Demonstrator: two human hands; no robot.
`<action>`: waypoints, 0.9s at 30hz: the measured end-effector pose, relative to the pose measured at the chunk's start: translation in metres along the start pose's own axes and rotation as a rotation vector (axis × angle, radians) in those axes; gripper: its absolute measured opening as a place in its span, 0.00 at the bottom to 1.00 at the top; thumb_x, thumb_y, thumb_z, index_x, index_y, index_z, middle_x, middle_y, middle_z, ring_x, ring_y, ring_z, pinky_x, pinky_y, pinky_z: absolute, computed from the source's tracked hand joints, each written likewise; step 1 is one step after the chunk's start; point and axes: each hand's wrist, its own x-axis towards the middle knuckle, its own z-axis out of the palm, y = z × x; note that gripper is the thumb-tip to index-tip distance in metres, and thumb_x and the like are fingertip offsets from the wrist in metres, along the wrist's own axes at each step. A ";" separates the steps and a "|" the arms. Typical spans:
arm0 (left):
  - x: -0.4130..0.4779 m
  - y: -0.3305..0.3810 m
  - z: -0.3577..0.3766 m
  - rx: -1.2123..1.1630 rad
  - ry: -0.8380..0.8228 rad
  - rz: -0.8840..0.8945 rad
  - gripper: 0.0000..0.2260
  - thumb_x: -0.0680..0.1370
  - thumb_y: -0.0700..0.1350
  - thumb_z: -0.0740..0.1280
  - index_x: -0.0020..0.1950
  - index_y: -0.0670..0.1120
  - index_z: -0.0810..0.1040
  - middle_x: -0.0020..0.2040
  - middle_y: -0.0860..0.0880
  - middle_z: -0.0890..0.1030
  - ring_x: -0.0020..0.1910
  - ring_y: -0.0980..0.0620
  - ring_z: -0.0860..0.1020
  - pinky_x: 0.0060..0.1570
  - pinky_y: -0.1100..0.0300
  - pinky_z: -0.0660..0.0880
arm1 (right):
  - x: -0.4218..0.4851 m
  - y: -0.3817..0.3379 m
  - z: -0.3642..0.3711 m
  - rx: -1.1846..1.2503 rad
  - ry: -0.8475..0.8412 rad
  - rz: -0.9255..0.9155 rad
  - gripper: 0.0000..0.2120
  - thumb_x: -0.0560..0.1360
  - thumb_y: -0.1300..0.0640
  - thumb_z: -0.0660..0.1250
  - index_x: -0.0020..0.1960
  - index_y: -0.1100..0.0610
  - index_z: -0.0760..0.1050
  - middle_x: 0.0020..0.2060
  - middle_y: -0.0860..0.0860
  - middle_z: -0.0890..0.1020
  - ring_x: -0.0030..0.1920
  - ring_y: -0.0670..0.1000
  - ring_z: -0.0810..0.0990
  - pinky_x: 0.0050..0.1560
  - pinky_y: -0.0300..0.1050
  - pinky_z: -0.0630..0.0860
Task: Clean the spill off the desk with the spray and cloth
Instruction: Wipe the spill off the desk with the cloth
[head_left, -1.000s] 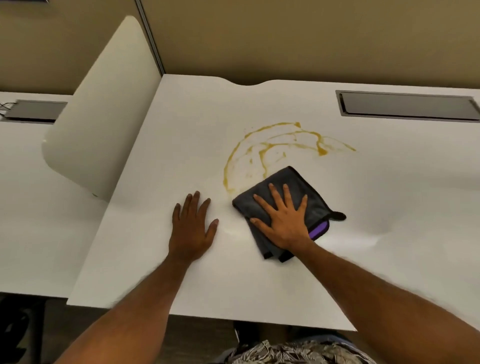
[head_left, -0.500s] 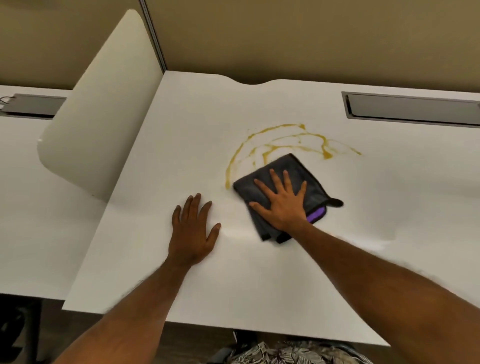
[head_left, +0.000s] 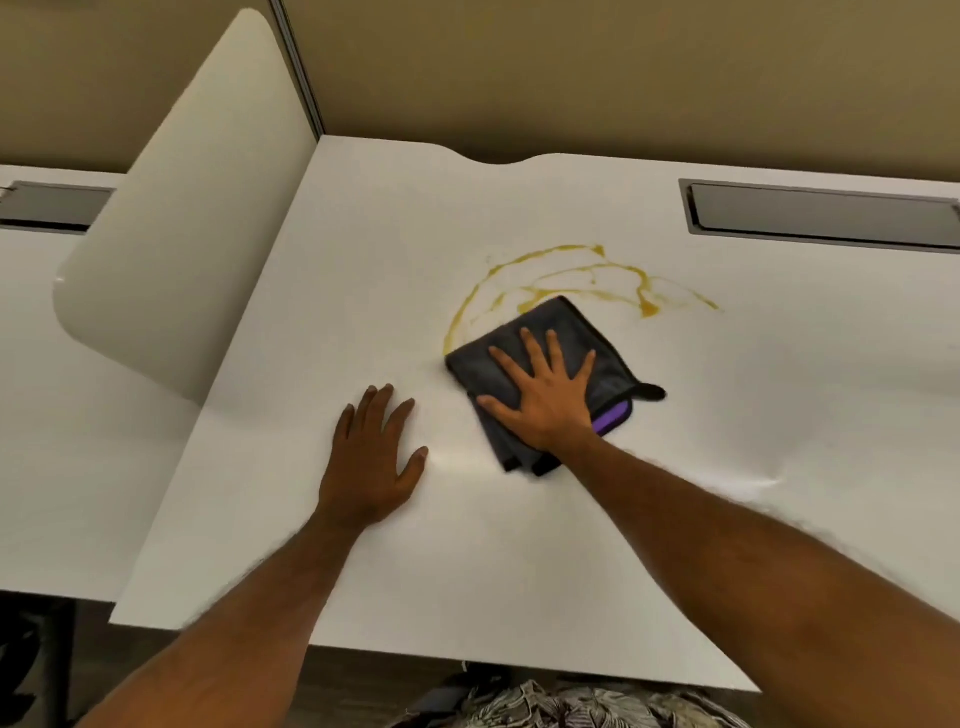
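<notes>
**Inspector:** Position of the cloth (head_left: 540, 364)?

**Onlooker:** Centre of frame, flat on the white desk (head_left: 779, 415), folded, its far corner touching the yellow spill (head_left: 571, 275). The right hand (head_left: 545, 395) presses on it, palm down, fingers spread, gripping nothing.

**Inspector:** The other?

**Onlooker:** The left hand (head_left: 371, 457) lies flat and empty on the desk, lower left of the cloth.

**Inspector:** Handling?

**Onlooker:** Soft, light, likely to bunch. I judge flat palm pressure at its middle suits best. No spray bottle in view.
</notes>
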 end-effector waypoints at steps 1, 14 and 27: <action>0.000 0.000 0.000 0.004 0.000 -0.001 0.30 0.76 0.61 0.56 0.75 0.48 0.64 0.78 0.44 0.61 0.78 0.44 0.56 0.75 0.44 0.53 | -0.009 0.014 0.001 0.003 0.015 0.043 0.36 0.71 0.24 0.46 0.76 0.35 0.48 0.80 0.48 0.46 0.79 0.58 0.40 0.67 0.78 0.37; 0.031 -0.003 -0.005 0.068 -0.036 -0.041 0.32 0.76 0.64 0.52 0.78 0.50 0.60 0.79 0.45 0.57 0.78 0.41 0.54 0.75 0.42 0.53 | -0.032 -0.016 0.006 -0.005 -0.017 -0.124 0.39 0.69 0.22 0.45 0.77 0.35 0.45 0.80 0.53 0.42 0.78 0.62 0.37 0.66 0.79 0.35; 0.049 -0.012 0.001 0.078 -0.030 -0.033 0.31 0.78 0.64 0.51 0.78 0.52 0.58 0.80 0.47 0.55 0.79 0.44 0.51 0.75 0.40 0.51 | -0.058 -0.023 0.016 0.020 0.028 -0.083 0.39 0.70 0.22 0.44 0.77 0.36 0.45 0.79 0.60 0.44 0.76 0.69 0.38 0.65 0.81 0.36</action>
